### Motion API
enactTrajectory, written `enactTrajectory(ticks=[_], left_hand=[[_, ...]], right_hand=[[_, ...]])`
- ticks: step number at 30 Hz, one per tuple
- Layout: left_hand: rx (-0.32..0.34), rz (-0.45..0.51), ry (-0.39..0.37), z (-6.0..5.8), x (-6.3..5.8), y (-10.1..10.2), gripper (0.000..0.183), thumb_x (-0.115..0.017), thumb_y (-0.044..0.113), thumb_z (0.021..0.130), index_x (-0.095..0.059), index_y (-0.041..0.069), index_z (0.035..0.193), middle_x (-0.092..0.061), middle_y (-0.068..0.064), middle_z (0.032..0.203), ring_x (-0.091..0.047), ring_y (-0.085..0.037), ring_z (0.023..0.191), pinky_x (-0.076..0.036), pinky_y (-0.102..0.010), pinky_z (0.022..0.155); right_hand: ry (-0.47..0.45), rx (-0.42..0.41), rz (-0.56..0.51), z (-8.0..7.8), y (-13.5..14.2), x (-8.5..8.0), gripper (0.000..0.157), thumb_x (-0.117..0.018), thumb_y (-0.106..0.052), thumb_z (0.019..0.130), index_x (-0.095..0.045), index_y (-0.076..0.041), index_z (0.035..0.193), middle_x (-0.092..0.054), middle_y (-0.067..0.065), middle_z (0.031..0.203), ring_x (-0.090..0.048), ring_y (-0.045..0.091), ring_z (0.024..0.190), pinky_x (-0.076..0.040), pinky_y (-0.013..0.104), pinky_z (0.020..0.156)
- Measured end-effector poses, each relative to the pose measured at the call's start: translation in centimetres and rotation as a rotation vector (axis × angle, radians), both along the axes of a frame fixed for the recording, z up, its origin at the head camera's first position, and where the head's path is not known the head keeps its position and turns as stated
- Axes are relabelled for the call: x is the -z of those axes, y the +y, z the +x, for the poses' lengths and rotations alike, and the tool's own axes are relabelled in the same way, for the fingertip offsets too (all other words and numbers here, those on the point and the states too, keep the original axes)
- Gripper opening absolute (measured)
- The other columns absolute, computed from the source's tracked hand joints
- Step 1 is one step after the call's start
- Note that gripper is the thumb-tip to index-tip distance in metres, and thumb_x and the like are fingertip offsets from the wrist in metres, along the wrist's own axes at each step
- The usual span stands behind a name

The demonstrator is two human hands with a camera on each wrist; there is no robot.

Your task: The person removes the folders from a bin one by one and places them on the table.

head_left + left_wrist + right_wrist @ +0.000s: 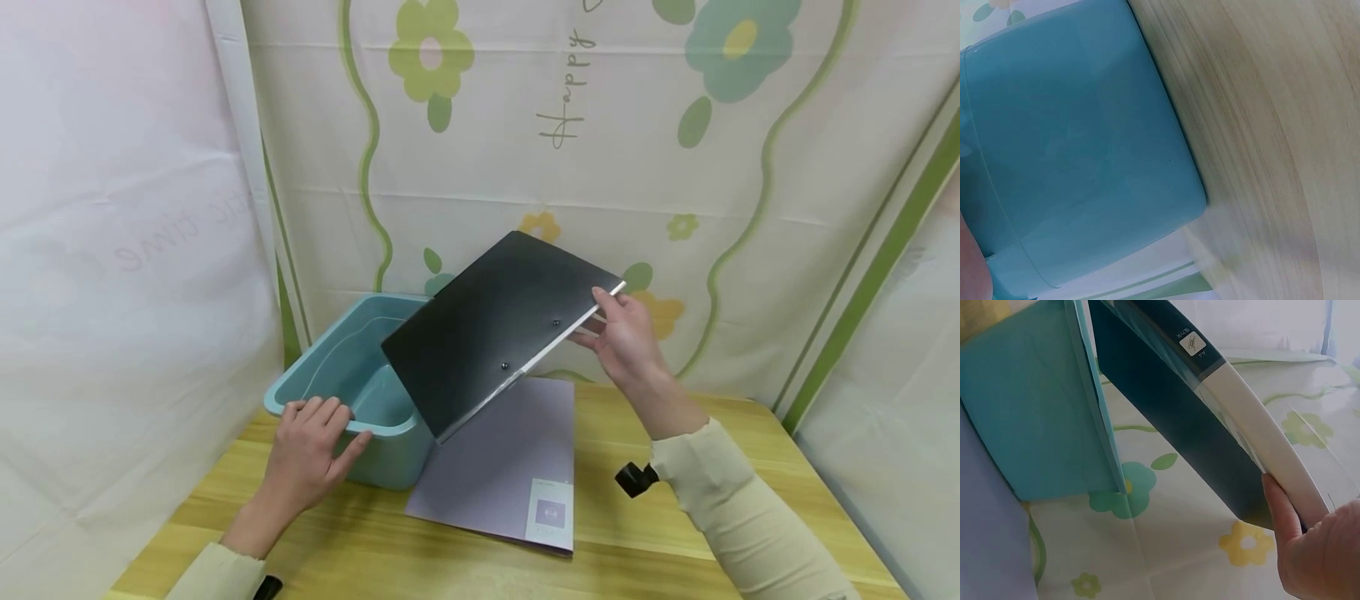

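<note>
My right hand (628, 337) pinches a black file folder (480, 317) by its spine, thumb on one face and fingers behind. The folder hangs tilted in the air, its far left corner overlapping the opening of a blue plastic bin (390, 462). In the right wrist view, the folder's spine (1263, 434) shows a white strip and a dark part with a small clip label. My left hand (311, 450) grips the bin's near rim, fingers curled over the edge. Beside the bin, a purple folder (487, 492) with a white label lies flat, partly beneath the raised black folder.
The bin stands on a wood-grain table (645, 533), near its left side. A white curtain (480, 158) with printed flowers hangs close behind the table. More pale sheets (135, 292) close off the left and right sides.
</note>
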State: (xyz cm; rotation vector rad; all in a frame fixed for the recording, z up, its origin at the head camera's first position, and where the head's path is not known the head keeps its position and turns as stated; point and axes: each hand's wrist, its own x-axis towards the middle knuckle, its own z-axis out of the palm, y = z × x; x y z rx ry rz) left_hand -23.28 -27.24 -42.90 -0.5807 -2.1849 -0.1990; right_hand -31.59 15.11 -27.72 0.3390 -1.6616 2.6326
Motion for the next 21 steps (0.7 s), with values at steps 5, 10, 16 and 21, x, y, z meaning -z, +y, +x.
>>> enactTrajectory(ticks=[5, 10, 16, 21], left_hand=[[-0.001, 0.003, -0.006, 0.0, 0.1, 0.0, 0.055, -0.035, 0.061, 0.105, -0.049, 0.012, 0.083, -0.042, 0.0, 0.077, -0.044, -0.024, 0.075, -0.037, -0.048, 0.078], [0.001, 0.004, -0.006, 0.0, 0.1, 0.2, 0.056, -0.034, 0.061, 0.105, -0.049, 0.012, 0.083, -0.042, 0.0, 0.078, -0.044, -0.025, 0.075, -0.037, -0.048, 0.078], [0.003, 0.006, -0.006, 0.0, 0.0, 0.3, 0.055, -0.035, 0.061, 0.105, -0.049, 0.012, 0.083, -0.042, 0.0, 0.078, -0.044, -0.025, 0.076, -0.038, -0.049, 0.078], [-0.002, 0.007, -0.007, -0.1, 0.1, 0.3, 0.055, -0.035, 0.061, 0.104, -0.048, 0.013, 0.083, -0.042, 0.0, 0.078, -0.044, -0.024, 0.075, -0.038, -0.048, 0.078]], right_hand=[[-0.004, 0.005, 0.011, 0.1, 0.5, -0.2, 0.026, -0.046, -0.02, 0.11, -0.044, -0.001, 0.128, -0.061, 0.012, 0.121, -0.074, 0.023, 0.098, -0.06, 0.044, 0.081], [-0.002, 0.005, 0.026, 0.0, 1.0, -0.2, 0.025, -0.047, -0.02, 0.11, -0.045, -0.001, 0.126, -0.063, 0.01, 0.116, -0.074, 0.023, 0.095, -0.06, 0.043, 0.08], [0.019, 0.008, 0.071, 0.1, 1.7, -0.5, 0.03, -0.048, -0.022, 0.11, -0.046, -0.001, 0.131, -0.062, 0.009, 0.119, -0.073, 0.023, 0.096, -0.06, 0.042, 0.082], [0.015, 0.009, 0.077, 0.3, 2.3, -0.8, 0.035, -0.05, -0.023, 0.109, -0.045, -0.001, 0.135, -0.06, 0.009, 0.123, -0.072, 0.022, 0.098, -0.06, 0.042, 0.084]])
